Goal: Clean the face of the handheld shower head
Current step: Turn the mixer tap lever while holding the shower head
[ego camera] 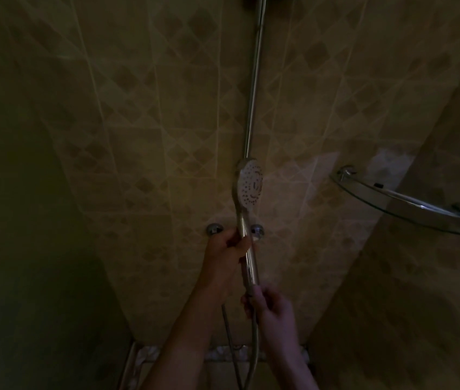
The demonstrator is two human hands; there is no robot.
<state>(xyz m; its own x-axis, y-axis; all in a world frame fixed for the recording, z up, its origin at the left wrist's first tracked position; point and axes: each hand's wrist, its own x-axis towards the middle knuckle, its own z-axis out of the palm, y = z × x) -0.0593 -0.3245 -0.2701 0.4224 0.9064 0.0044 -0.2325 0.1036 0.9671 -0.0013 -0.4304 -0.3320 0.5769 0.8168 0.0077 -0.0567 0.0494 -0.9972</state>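
Observation:
The handheld shower head (pixel 250 187) is upright in front of the tiled wall, its white dotted face turned to the right and toward me. Its chrome handle runs down from the head. My left hand (pixel 227 246) grips the handle's upper part just below the head. My right hand (pixel 271 308) is closed around the handle's lower end, where the hose (pixel 252 358) joins and loops down. No cloth or brush shows in either hand. The room is very dim.
A chrome riser rail (pixel 254 80) climbs the wall above the head. Two chrome wall fittings (pixel 214 229) sit behind my left hand. A glass corner shelf with a chrome rim (pixel 408 204) juts out at the right. A floor ledge lies below.

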